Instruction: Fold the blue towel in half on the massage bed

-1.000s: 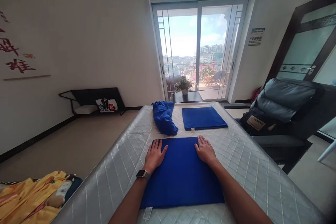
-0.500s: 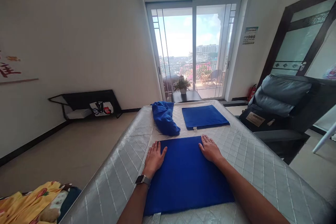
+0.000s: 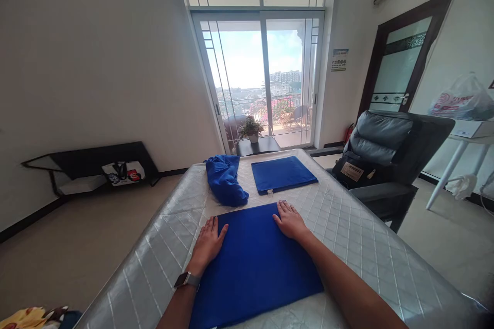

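Observation:
A flat blue folded cloth (image 3: 257,262) lies on the quilted mattress (image 3: 363,252) in front of me. My left hand (image 3: 208,243) rests flat on its far left corner, fingers stretched out. On the far right corner lies my right hand (image 3: 290,219), palm down with the fingers extended. Farther off, a second flat folded blue cloth (image 3: 284,174) has a small white tag at its near edge. To its left sits a crumpled blue cloth (image 3: 226,180). Neither hand touches those two.
A dark recliner (image 3: 389,149) with a black bag on it stands right of the mattress. Beyond the far edge are a potted plant (image 3: 252,129) on a small table and a sliding glass door (image 3: 266,87). A black rack (image 3: 100,164) is at the left wall.
My view has turned to the right, bringing a plastic bag on a white table into sight. Both hands stay flat on the near blue cloth.

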{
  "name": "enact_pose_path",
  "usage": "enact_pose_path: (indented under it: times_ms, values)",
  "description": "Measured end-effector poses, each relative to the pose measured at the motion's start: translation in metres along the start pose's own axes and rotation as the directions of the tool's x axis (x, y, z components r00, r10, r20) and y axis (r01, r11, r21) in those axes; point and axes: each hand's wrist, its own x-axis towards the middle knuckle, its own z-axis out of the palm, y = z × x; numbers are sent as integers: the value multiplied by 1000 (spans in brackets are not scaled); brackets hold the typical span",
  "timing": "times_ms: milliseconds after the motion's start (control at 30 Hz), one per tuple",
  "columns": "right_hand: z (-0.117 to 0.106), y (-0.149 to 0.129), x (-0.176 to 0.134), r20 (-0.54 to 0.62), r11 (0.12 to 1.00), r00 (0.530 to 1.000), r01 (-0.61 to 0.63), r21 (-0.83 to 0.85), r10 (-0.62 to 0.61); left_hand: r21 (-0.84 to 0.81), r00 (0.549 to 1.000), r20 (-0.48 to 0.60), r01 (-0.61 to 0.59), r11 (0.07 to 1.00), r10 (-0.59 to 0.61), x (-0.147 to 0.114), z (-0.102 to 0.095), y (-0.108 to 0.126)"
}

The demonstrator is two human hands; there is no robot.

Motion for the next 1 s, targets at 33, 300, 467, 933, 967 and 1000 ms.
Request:
enact_pose_path:
  times_ms: [33, 300, 467, 933, 967, 1000]
  values:
    - [0, 0, 0, -2, 1000, 1000, -4, 0, 4, -1, 1000, 2, -5, 1000, 5, 0, 0, 0]
    - [-1, -2, -2, -15, 1000, 999, -29, 5, 29, -30, 999, 24, 30, 999, -30, 0, -5, 2]
    - [0, 0, 0, -5, 999, 1000, -30, -13, 30, -30, 998, 28, 51, 998, -50, 0, -3, 3]
    - [2, 2, 3, -10, 997, 999, -34, -63, 34, -13, 998, -48, 35, 999, -36, 2, 4, 5]
    - [2, 2, 3, -12, 998, 999, -34, -58, 34, -8, 999, -43, 25, 1000, -26, 2, 5, 3]
    - [2, 2, 3, -11, 998, 999, -34, -51, 33, -4, 999, -33, 21, 1000, -21, 2, 5, 2]
